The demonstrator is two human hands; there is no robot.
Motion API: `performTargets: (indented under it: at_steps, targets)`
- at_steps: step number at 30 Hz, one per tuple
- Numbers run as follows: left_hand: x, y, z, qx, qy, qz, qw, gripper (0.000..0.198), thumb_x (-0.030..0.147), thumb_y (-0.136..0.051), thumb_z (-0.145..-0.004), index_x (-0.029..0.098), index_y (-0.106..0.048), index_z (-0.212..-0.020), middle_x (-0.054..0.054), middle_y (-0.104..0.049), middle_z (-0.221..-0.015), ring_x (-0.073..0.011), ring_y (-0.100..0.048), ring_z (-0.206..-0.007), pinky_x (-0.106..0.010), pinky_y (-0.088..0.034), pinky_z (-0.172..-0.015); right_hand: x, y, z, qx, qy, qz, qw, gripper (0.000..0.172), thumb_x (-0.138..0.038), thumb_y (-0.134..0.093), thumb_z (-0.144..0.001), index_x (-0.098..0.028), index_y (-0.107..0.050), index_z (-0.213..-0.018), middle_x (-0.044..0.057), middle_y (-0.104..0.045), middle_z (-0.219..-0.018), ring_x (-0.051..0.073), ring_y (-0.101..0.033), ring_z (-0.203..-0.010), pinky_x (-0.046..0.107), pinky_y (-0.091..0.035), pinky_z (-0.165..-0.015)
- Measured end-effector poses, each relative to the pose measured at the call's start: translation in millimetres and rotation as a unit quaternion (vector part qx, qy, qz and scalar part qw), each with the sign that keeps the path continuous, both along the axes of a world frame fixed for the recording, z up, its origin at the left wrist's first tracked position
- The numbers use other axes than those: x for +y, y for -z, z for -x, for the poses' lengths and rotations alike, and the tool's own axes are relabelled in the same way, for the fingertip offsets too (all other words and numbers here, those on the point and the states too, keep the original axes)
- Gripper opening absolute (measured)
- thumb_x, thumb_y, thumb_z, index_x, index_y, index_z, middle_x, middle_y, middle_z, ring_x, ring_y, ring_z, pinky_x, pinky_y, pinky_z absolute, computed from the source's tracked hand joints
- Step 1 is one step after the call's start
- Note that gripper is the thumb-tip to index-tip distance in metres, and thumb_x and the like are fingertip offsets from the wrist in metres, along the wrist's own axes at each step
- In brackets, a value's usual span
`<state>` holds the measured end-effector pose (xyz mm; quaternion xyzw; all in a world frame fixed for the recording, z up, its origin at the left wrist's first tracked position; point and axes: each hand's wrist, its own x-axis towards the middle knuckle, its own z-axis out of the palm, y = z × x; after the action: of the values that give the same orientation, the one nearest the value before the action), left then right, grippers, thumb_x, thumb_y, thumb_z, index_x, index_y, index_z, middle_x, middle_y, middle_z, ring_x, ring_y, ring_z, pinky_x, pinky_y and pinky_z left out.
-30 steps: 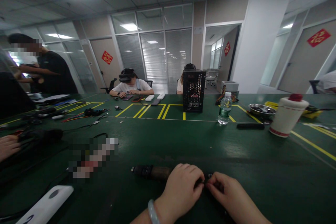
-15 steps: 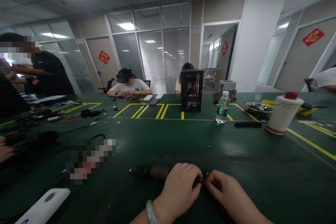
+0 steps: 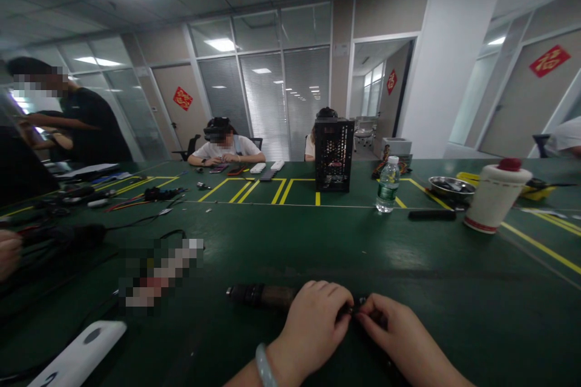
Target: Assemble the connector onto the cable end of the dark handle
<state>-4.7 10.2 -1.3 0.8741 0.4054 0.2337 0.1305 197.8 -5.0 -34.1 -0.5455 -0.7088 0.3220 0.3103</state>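
Observation:
A dark power drill (image 3: pixel 278 297) lies on its side on the green table, its chuck end pointing left. My left hand (image 3: pixel 315 326), with a pale bangle (image 3: pixel 264 366) at the wrist, is closed over the drill's right part and hides it. My right hand (image 3: pixel 394 329) is closed in a pinch beside the left fingertips. A small dark piece with a shiny spot (image 3: pixel 351 309) shows between the two hands; what the right fingers hold is too small to name. Under the right hand the dark shape is hard to make out.
A white case-like object (image 3: pixel 79 355) and cables lie left. Beyond stand a black computer case (image 3: pixel 333 157), a water bottle (image 3: pixel 387 186), a metal bowl (image 3: pixel 451 187) and a white container with red lid (image 3: pixel 494 199). Co-workers sit opposite; another person's hand (image 3: pixel 9 254) is at left.
The view has shifted slightly, so everything sits a little further right. Both hands keep nearly the same pose on the drill. The other person's hand at the left edge has moved up a little.

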Motion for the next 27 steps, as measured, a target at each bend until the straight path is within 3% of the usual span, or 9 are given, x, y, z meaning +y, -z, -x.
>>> performTargets:
  at_steps: [27]
  targets:
    - [-2.7,-4.1,-1.3,0.018,-0.007,-0.007,1.000,0.009,0.018,-0.064,-0.089,0.023,-0.061,-0.097,0.002,-0.065,-0.097,-0.0200,-0.058,-0.093,-0.033,-0.040,-0.083,1.8,0.7,-0.2,-0.007,-0.003,0.003,1.000,0.014,-0.025,-0.055,-0.089,-0.021,-0.065,-0.079,0.000,-0.070,-0.075,0.018,-0.066,-0.070,0.022,-0.045,-0.061]
